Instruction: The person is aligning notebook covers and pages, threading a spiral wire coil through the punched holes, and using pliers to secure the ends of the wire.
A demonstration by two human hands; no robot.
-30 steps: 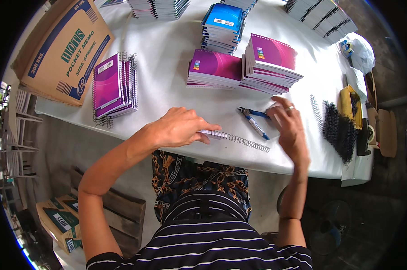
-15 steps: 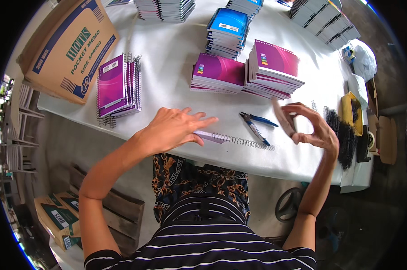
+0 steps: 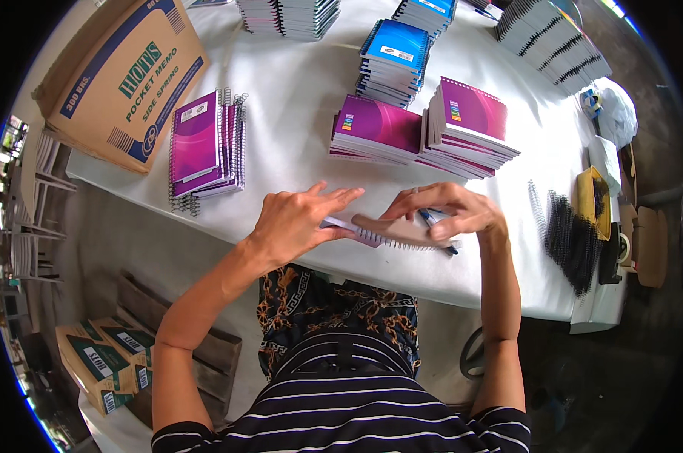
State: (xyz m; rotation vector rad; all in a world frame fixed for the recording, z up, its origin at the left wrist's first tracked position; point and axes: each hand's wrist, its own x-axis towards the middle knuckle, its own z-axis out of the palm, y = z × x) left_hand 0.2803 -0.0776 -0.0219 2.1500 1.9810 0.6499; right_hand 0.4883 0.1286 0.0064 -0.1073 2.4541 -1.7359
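A small spiral-bound notebook [image 3: 387,232] with a brownish back cover lies near the front edge of the white table [image 3: 296,98]. My left hand [image 3: 300,219] presses flat on its left part, fingers spread. My right hand [image 3: 451,211] grips its right end from above, fingers curled over it. Blue-handled pliers [image 3: 436,226] lie on the table just under my right hand, mostly hidden by it.
Stacks of purple notebooks [image 3: 466,124] and blue ones [image 3: 394,60] stand behind my hands. More purple notebooks [image 3: 202,147] lie at left beside a cardboard box [image 3: 119,75]. Black spiral coils [image 3: 572,238] and a yellow tray [image 3: 594,200] sit at right.
My right hand, raised off the table to the right half a second ago, has come down and left onto the notebook. The left hand stays pressed on it.
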